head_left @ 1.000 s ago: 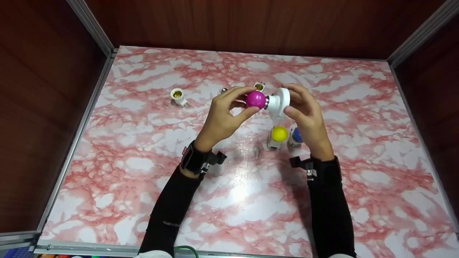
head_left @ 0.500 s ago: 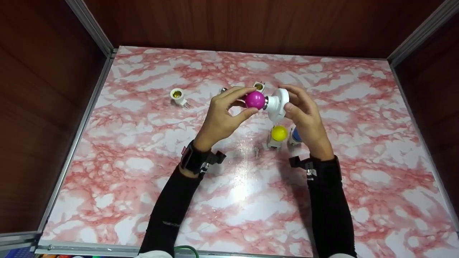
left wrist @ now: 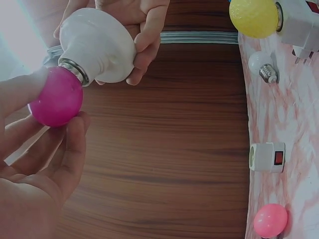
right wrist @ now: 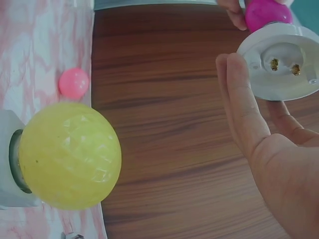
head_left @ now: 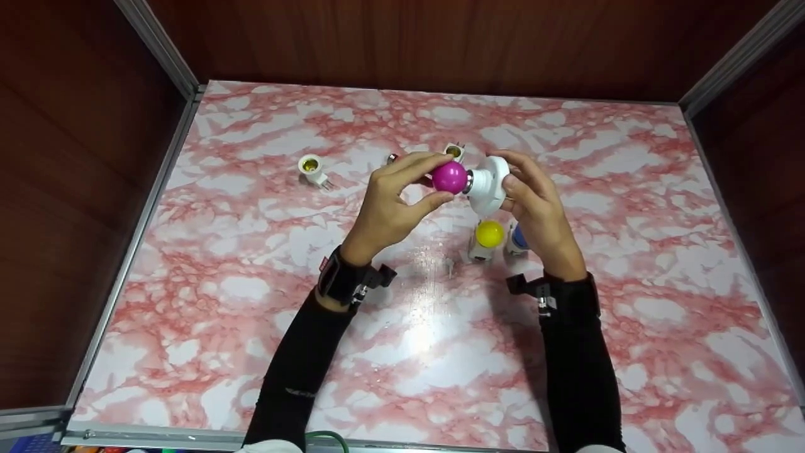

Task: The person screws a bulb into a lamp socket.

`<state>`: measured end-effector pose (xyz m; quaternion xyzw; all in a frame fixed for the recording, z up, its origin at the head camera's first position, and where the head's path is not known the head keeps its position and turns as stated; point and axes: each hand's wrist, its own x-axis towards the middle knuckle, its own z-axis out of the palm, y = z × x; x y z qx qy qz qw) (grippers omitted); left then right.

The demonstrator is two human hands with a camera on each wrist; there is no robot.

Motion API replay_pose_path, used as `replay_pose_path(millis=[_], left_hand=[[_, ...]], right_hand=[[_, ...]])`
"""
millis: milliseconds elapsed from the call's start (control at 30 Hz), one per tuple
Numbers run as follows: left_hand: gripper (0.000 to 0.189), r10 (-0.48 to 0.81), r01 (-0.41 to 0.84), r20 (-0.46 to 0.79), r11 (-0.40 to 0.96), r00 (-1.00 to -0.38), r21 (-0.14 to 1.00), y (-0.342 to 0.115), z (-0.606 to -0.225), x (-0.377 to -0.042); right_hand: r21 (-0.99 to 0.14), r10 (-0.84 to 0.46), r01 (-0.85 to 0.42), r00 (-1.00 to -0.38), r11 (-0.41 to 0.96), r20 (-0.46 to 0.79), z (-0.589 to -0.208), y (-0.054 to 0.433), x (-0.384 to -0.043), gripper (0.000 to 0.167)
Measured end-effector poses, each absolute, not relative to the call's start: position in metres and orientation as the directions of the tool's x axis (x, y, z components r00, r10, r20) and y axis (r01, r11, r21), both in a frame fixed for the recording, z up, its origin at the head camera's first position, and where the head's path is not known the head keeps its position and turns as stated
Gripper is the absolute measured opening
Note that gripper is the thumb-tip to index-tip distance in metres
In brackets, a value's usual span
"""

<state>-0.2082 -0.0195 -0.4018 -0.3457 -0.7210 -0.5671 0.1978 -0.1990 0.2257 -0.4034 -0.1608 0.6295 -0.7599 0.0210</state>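
Round white plastic lamp holder [head_left: 490, 192] turns slightly versus a second ago, its disc face now showing more to the head camera, and the right thumb sits a bit higher on it; bulb and wrists barely shift. Left hand [head_left: 391, 207] has the glossy magenta globe bulb [head_left: 449, 177] between thumb and fingers, spread only to the globe's width. Right hand [head_left: 539, 204] pinches the holder by its disc, thumb on the front, fingers around the rim; two brass terminals [right wrist: 274, 64] show on the underside. Bulb and holder are raised over the red-and-white marbled table [head_left: 245, 289], in line, bulb base at the holder's neck. Silver metal collar [head_left: 468, 182] is visible between them, so the bulb looks only partly screwed in; exact depth can't be told. Done so far: faceted yellow bulb [head_left: 489, 233] and blue bulb [head_left: 520, 238] sit in white sockets. Left, by the look of it: finish this joint, then two open white plug sockets [head_left: 318, 178] [head_left: 460, 155], with a pink round bulb [left wrist: 270, 220] and a small white bulb [left wrist: 258, 63] lying loose.
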Motion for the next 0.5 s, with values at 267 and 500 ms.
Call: replay_pose_path(millis=[267, 500], left_hand=[[0.046, 0.288, 0.705, 0.655, 0.118, -0.699, 0.700, -0.0190, -0.4017, -0.2079], [0.056, 0.284, 0.647, 0.599, 0.113, -0.749, 0.754, -0.0182, -0.4013, -0.2072]], right_hand=[[-0.966, -0.228, -0.144, -0.954, -0.215, 0.193, -0.4026, 0.2266, -0.1988, 0.042], [-0.953, -0.216, -0.187, -0.947, -0.239, 0.240, -0.4016, 0.2268, -0.1982, 0.049]])
